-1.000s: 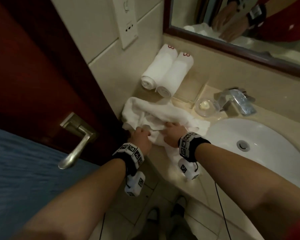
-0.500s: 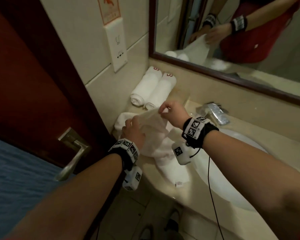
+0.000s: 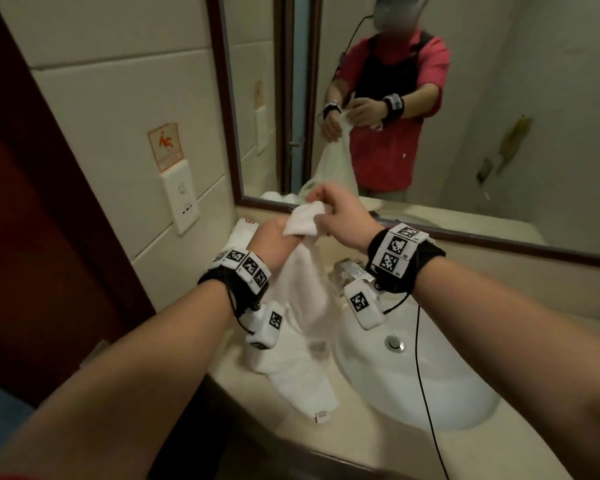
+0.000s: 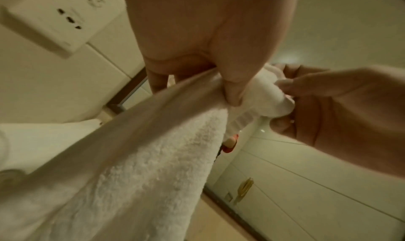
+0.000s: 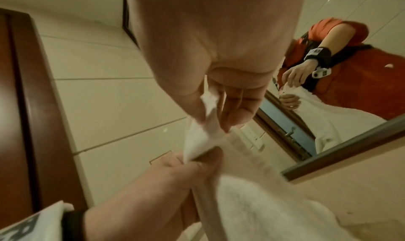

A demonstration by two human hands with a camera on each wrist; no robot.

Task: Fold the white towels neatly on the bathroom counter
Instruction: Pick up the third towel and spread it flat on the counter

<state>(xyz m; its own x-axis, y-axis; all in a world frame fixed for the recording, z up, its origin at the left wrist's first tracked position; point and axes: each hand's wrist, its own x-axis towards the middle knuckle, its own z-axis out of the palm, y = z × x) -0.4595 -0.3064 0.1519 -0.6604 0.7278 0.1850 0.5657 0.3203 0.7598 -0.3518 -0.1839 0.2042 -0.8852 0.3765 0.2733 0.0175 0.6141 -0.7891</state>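
A white towel [image 3: 302, 296] hangs from both hands above the beige counter [image 3: 343, 431], its lower end with a small label trailing on the counter. My left hand [image 3: 274, 237] grips the towel's top edge [image 4: 153, 149], thumb pressed into the cloth. Close beside it, my right hand [image 3: 336, 216] pinches the towel's corner [image 5: 206, 133] between thumb and fingers. The two hands nearly touch. A rolled white towel [image 3: 243, 233] lies against the wall behind my left wrist, mostly hidden.
A white sink basin [image 3: 413, 368] with a chrome tap [image 3: 350, 271] sits right of the towel. A framed mirror [image 3: 430, 116] runs along the back. A wall socket [image 3: 182, 199] and a dark red door [image 3: 32, 237] stand at the left.
Both hands have lifted the towel off the counter and come close together at its top corner. My head has tilted up, so more of the mirror shows.
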